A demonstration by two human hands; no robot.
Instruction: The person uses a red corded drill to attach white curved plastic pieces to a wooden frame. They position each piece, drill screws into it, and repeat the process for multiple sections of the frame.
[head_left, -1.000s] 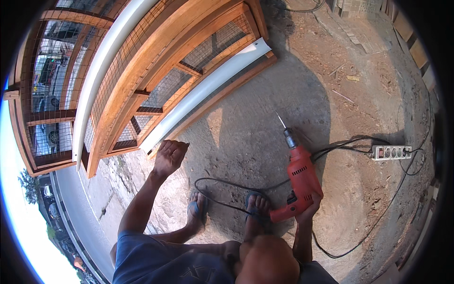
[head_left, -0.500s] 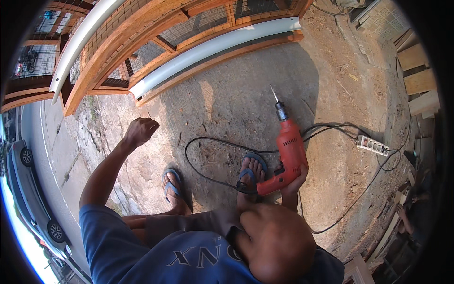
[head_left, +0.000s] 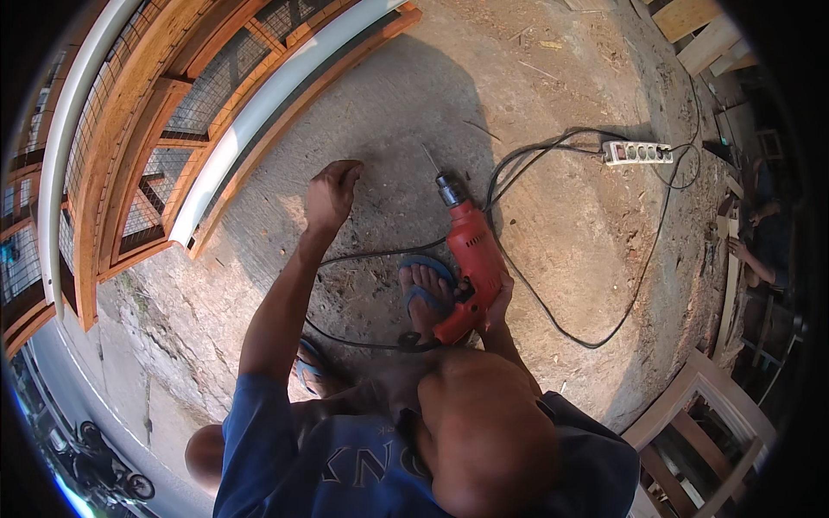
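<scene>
My right hand (head_left: 498, 300) is wrapped around the body of a red corded power drill (head_left: 477, 250), which points away from me over the concrete. A thin bit (head_left: 430, 157) sits in its dark chuck. To the left of the drill, my left hand (head_left: 332, 197) is raised with the fingers curled together. Whatever those fingers hold, if anything, is hidden. The drill's black cord (head_left: 367, 256) loops around my feet, which are in blue flip-flops (head_left: 429, 285).
Upper left stands an orange-brown wooden frame (head_left: 121, 164) with wire mesh and a pale gutter-like strip (head_left: 259, 108). A white power strip (head_left: 637, 153) lies at the right. A wooden panel frame (head_left: 704, 406) leans lower right; another person's hand (head_left: 740, 249) is beyond. A motorbike (head_left: 104, 466) stands lower left.
My view has turned, so the mesh frame shows further left. My left hand has moved forward and right, nearer the drill's tip. The drill remains in my right hand.
</scene>
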